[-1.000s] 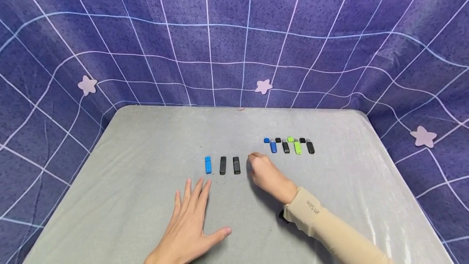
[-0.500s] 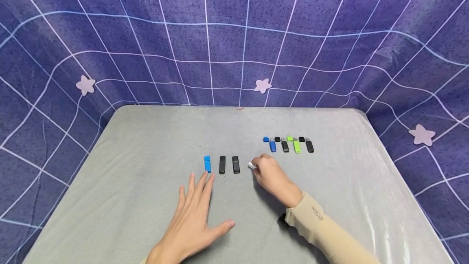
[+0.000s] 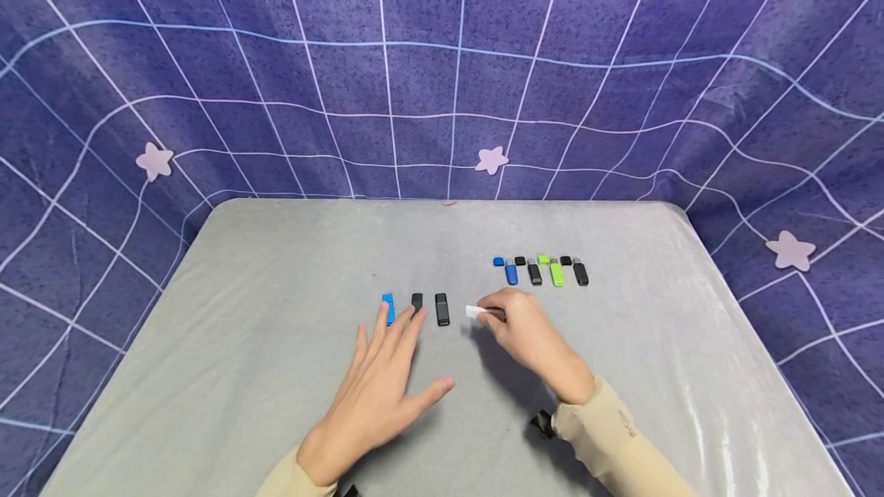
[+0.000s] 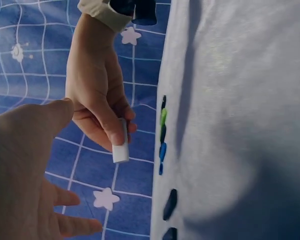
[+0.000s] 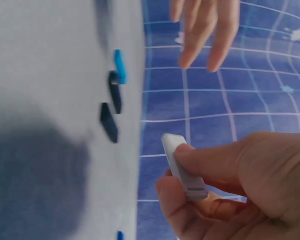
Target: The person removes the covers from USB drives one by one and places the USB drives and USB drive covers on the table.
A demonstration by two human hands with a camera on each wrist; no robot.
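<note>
My right hand [image 3: 528, 328] pinches a white USB stick [image 5: 182, 167] between thumb and fingers, raised over the table. Its white end sticks out to the left in the head view. My left hand [image 3: 380, 390] hovers with fingers straight and spread, thumb pointing toward the right hand. Its fingertips overlap a light blue USB stick [image 3: 389, 307] and a black USB stick [image 3: 417, 301] in the head view. Just right of these lies another black USB stick [image 3: 442, 309], capped like its neighbours. In the left wrist view the white stick [image 4: 121, 152] shows below the right thumb.
At the back right lie uncapped USB sticks in a row: blue [image 3: 511, 273], black [image 3: 535, 273], green [image 3: 556, 273] and black [image 3: 581, 272]. Their caps, such as the green cap [image 3: 543, 259], lie beside them. Purple grid-patterned curtains [image 3: 414, 83] surround the grey table [image 3: 311, 251].
My right hand has lifted the white USB stick off the table and turned so it shows more. My left hand has moved forward and right, over the blue and black sticks.
</note>
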